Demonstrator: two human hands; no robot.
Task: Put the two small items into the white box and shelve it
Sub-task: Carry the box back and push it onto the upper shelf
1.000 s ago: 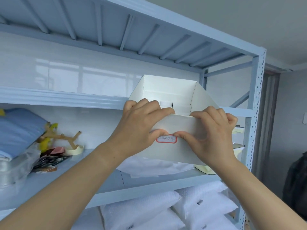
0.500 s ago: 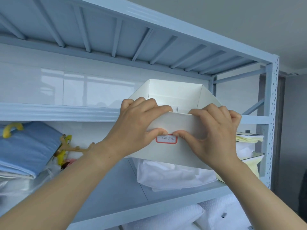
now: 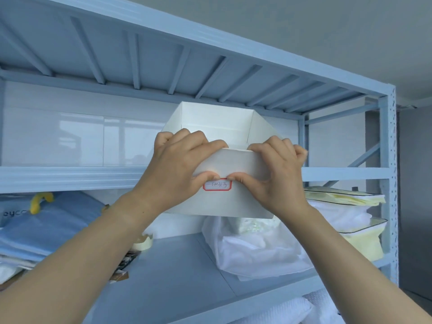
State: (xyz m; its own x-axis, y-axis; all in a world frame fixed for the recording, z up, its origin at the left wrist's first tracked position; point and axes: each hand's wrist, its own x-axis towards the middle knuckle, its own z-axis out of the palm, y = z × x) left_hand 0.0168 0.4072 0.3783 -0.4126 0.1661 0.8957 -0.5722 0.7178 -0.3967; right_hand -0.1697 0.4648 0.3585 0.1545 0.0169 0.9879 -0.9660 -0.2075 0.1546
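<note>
We hold one white box up level with the rack's upper shelf, both arms raised. Our left hand and right hand clamp its near wall (fingers hooked inside, thumbs meeting above one red-edged label).

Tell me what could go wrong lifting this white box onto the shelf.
1. The left hand and right hand grip only the near wall of the white box, so its far end may sag or tip.
2. Its bottom hangs below the shelf beam and could catch there.
</note>
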